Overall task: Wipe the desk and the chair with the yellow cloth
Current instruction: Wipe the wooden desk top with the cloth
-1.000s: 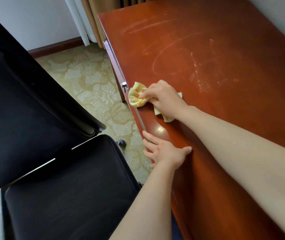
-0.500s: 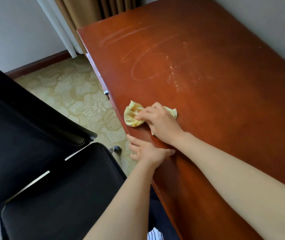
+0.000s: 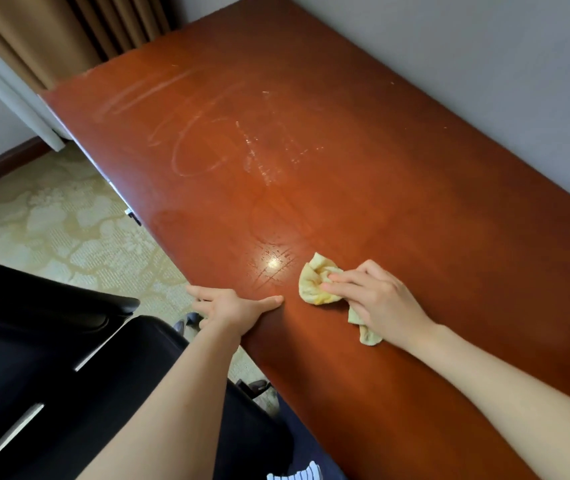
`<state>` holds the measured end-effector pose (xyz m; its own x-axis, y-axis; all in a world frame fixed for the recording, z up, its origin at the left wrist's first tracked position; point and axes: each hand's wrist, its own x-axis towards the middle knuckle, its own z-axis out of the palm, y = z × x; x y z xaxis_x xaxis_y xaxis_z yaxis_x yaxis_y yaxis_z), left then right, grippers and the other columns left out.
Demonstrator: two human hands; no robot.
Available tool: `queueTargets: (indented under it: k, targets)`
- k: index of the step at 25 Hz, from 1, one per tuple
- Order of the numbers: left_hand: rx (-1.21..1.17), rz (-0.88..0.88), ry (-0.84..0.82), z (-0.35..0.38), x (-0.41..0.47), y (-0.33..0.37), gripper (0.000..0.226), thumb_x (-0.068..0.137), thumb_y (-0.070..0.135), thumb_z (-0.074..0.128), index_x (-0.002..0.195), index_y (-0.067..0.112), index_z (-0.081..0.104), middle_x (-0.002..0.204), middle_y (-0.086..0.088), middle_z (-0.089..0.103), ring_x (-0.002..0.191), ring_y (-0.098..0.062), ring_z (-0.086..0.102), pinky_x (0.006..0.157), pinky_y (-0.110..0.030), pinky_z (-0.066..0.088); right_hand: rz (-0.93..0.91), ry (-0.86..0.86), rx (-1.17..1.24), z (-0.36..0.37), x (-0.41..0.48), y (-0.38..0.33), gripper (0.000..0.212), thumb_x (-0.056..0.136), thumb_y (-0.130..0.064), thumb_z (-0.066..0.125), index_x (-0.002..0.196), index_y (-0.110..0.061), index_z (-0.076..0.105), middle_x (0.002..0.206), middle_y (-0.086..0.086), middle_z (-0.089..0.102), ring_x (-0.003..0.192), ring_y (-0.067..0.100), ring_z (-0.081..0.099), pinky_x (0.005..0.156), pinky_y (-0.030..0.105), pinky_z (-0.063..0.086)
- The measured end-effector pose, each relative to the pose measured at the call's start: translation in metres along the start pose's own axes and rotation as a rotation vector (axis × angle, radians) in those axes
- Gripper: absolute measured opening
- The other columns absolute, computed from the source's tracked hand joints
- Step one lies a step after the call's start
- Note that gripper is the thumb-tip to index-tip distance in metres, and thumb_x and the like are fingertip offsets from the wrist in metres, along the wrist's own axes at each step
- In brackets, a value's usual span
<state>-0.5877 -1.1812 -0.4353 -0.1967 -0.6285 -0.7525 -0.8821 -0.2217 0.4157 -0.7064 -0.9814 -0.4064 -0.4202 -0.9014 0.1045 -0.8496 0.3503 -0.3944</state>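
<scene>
The reddish-brown wooden desk [image 3: 363, 150] fills the middle and right, with pale smear marks on its far half. A crumpled yellow cloth [image 3: 314, 282] lies on the desk near its front edge. My right hand [image 3: 377, 299] lies on top of the cloth, fingers curled over it and pressing it to the wood. My left hand [image 3: 231, 306] rests on the desk's front edge, thumb flat on the top and fingers spread over the side. The black chair [image 3: 34, 358] stands at the lower left beside the desk.
A grey wall [image 3: 484, 64] runs along the desk's far side. Brown curtains [image 3: 68, 29] hang at the upper left. Patterned beige carpet [image 3: 51, 230] lies between the chair and the desk. A metal drawer handle [image 3: 132, 214] sticks out from the desk's front edge.
My right hand has slid the cloth from the desk's front edge inward and to the right across the top. My left hand stays on the edge. The view has swung left and up.
</scene>
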Motion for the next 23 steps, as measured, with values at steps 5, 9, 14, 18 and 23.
queueTargets:
  k: [5, 9, 14, 18, 23]
  targets:
    - [0.080, -0.001, 0.019, 0.003, 0.001, 0.003, 0.165, 0.043, 0.060, 0.087, 0.138, 0.005, -0.036, 0.153, -0.019, 0.007, 0.132, -0.039, 0.031, 0.105, -0.049, 0.038, 0.345, 0.075, -0.071, -0.019, 0.031, 0.059, 0.038, 0.086, 0.000, 0.061, 0.116, -0.022, 0.067, 0.119, 0.000, 0.064, 0.093, 0.022, 0.051, 0.078, 0.039, 0.051]
    - [0.124, -0.006, 0.019, 0.004, -0.002, 0.006, 0.165, 0.044, 0.061, 0.087, 0.138, 0.003, -0.036, 0.150, -0.021, 0.012, 0.123, -0.037, 0.040, 0.100, -0.046, 0.043, 0.845, 0.264, -0.044, -0.024, 0.069, 0.100, 0.037, 0.097, -0.011, 0.045, 0.122, -0.032, 0.062, 0.119, 0.002, 0.059, 0.090, 0.011, 0.043, 0.082, 0.030, 0.045]
    - [0.096, -0.011, 0.008, 0.003, -0.002, 0.007, 0.164, 0.046, 0.055, 0.089, 0.137, 0.002, -0.037, 0.150, -0.022, 0.011, 0.126, -0.037, 0.037, 0.101, -0.045, 0.042, 0.901, 0.393, -0.068, -0.001, 0.094, 0.071, 0.040, 0.095, 0.000, 0.043, 0.120, -0.022, 0.064, 0.113, 0.002, 0.064, 0.102, 0.023, 0.047, 0.082, 0.032, 0.043]
    - [0.120, 0.010, 0.003, 0.001, 0.000, 0.011, 0.162, 0.049, 0.056, 0.087, 0.135, 0.000, -0.038, 0.149, -0.025, 0.011, 0.127, -0.036, 0.035, 0.098, -0.042, 0.043, 0.534, 0.294, 0.002, 0.015, 0.073, 0.025, 0.040, 0.088, 0.004, 0.048, 0.114, -0.018, 0.068, 0.105, 0.004, 0.068, 0.095, 0.026, 0.048, 0.083, 0.030, 0.040]
    - [0.127, 0.011, 0.003, 0.001, 0.000, 0.009, 0.162, 0.049, 0.055, 0.088, 0.135, -0.001, -0.038, 0.149, -0.024, 0.011, 0.131, -0.034, 0.030, 0.097, -0.044, 0.045, 0.243, 0.180, 0.093, 0.030, 0.018, -0.028, 0.039, 0.074, 0.010, 0.062, 0.103, -0.013, 0.074, 0.097, 0.004, 0.071, 0.081, 0.025, 0.052, 0.075, 0.037, 0.050]
